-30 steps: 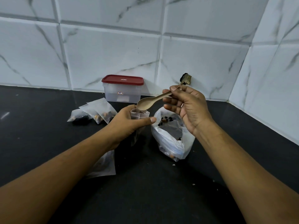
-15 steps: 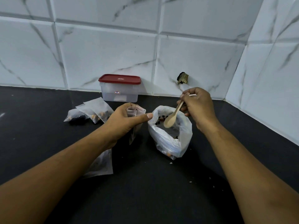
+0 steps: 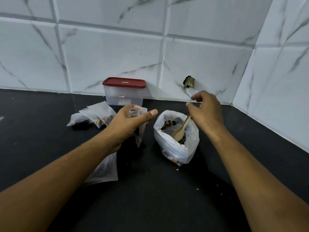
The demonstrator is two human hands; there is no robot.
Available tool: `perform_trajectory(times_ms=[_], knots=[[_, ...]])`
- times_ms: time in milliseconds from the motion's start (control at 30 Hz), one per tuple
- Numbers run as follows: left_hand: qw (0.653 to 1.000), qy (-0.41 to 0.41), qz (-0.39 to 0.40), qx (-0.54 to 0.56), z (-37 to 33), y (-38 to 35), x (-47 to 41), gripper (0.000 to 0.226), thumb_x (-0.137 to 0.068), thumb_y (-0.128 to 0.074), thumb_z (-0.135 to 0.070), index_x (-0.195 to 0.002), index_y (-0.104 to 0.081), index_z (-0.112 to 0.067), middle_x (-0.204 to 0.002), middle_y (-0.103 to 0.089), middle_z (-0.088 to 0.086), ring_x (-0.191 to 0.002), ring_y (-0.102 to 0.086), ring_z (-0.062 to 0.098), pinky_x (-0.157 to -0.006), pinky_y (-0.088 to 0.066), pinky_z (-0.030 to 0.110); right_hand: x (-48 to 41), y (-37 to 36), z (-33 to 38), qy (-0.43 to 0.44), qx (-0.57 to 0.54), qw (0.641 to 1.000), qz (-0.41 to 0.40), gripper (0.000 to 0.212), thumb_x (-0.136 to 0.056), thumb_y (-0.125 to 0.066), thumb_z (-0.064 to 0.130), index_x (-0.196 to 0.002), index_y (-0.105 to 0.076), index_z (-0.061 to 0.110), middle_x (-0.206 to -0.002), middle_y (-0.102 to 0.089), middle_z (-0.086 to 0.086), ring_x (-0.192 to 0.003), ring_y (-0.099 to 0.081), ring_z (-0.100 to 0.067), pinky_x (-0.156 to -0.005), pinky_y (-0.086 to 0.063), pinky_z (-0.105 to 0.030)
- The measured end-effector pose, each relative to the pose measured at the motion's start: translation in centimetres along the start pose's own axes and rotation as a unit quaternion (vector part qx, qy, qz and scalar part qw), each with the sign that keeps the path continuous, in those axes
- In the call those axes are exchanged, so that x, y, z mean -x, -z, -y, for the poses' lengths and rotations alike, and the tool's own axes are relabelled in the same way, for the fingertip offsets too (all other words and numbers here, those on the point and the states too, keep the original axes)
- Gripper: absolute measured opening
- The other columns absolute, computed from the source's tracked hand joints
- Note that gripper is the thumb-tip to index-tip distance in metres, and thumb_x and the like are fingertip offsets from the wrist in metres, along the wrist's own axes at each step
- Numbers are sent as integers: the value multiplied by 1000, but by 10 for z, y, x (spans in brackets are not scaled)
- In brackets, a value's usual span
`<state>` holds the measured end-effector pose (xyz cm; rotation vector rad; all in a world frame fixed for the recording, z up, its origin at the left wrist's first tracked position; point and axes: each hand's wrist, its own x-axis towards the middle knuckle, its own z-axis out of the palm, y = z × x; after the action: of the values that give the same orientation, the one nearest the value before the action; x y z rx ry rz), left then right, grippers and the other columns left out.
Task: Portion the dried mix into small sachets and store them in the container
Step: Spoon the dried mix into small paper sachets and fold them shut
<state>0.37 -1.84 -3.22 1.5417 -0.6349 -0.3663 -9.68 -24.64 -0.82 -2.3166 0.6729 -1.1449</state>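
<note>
Everything turns on the bag (image 3: 175, 148), which stands open-mouthed on the dark surface (image 3: 150, 198) with the dried mix (image 3: 168, 123) showing dark inside it. Our right hand (image 3: 207, 113) is above the bag's far right edge, fingers curled and pinching the top of the spoon (image 3: 179, 131). The spoon's handle slants down and to the left, so its bowl sits low inside the bag, toward the near side. Just left of the bag, close but apart from it, our left hand (image 3: 128, 124) grips the sachet (image 3: 139, 136), fingers wrapped round its upper part and the thumb stretched out toward the bag. The sachet hangs roughly upright, mouth up (we cannot tell how wide that mouth gapes). We judge the coming move to be a short sideways carry: lift the loaded bowl clear of the bag's rim, swing it left to the sachet mouth, and tip it. The right hand does the travelling and the left only needs to steady the opening. The filled sachets (image 3: 98, 114) lie farther left of the bag, another (image 3: 105, 169) lies to its near left under our forearm, and the container (image 3: 124, 96) sits behind and left of the bag with its red lid (image 3: 124, 82) on.
</note>
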Motion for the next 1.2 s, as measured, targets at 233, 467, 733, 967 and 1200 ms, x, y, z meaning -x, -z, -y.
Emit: perform_trajectory(times_ms=[233, 467, 733, 967, 1200], knots=[[1000, -8, 0, 31, -9, 2, 5, 102, -56, -78, -81, -134, -56, -19, -119, -72, 7, -111, -71, 23, -104, -51, 54, 36, -5, 59, 169, -122, 968, 139, 22, -91, -77, 23, -112, -70, 21, -102, -70, 12, -98, -67, -1, -91, -59, -28], [996, -60, 31, 54, -13, -1, 5, 34, -95, -65, -48, -74, -75, -24, -74, -74, -1, -83, -75, 18, -72, -58, 31, 56, -19, 67, 198, -59, 951, 231, 49, -81, -77, 64, -113, -68, 28, -98, -74, 14, -91, -70, 0, -82, -61, -31], [992, -62, 67, 86, -16, -4, 9, 37, -95, -64, -46, -79, -68, -13, -79, -68, 10, -83, -71, 21, -93, -61, 42, 51, -27, 62, 133, -96, 965, 206, 7, -94, -73, 30, -100, -74, 25, -89, -75, 12, -83, -71, -2, -79, -61, -33], [991, -78, -36, 103, -8, 7, -4, 18, -102, -64, -25, -90, -69, -13, -75, -70, 0, -79, -69, 17, -81, -61, 39, 46, -21, 60, -6, -249, 945, 214, 10, -100, -67, 17, -93, -75, 16, -85, -78, -3, -75, -72, -12, -67, -64, -44], [980, -86, -90, 155, -17, 11, 0, 11, -98, -68, -19, -97, -71, -9, -71, -71, -2, -66, -70, 10, -77, -64, 38, 45, -12, 63, -58, -340, 904, 252, 25, -90, -80, 19, -110, -71, 7, -96, -79, -12, -70, -70, -9, -56, -55, -23]])
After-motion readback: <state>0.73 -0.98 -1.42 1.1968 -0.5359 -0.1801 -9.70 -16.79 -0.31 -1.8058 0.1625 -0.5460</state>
